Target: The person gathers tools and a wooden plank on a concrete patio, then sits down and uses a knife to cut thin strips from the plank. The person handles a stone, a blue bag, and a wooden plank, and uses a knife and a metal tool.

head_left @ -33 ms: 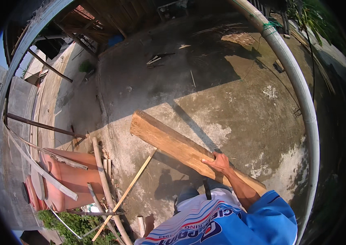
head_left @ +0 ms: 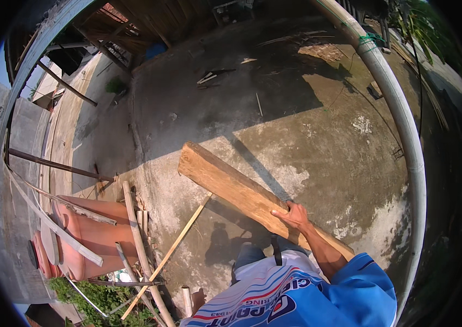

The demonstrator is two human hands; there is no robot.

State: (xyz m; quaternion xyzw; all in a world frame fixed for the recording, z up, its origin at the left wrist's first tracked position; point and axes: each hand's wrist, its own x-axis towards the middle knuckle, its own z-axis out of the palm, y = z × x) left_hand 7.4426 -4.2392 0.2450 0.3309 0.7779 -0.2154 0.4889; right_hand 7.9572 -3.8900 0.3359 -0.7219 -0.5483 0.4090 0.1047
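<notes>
A thick, rough wooden plank point(head_left: 231, 182) slants across the middle, its far end up to the left and its near end by my right arm. My right hand point(head_left: 294, 215) is closed on the plank's upper edge, the thumb lying over its broad face. A thin wooden strip point(head_left: 173, 248) reaches from beneath the plank down to the lower left; whether they touch is unclear. Beside a short pale pole end point(head_left: 187, 301) at the bottom shows a small brownish patch, perhaps my left hand in shade; no fingers can be made out.
Reddish-orange tanks point(head_left: 97, 237) lie at the left among poles and slats, above green plants point(head_left: 89, 302). A long pale pole point(head_left: 399, 120) curves down the right side. Scraps of wood point(head_left: 209, 78) lie on the shaded concrete floor point(head_left: 176, 120) farther off.
The plank's far end has shifted slightly up and to the right. My right hand keeps its grip and has hardly moved.
</notes>
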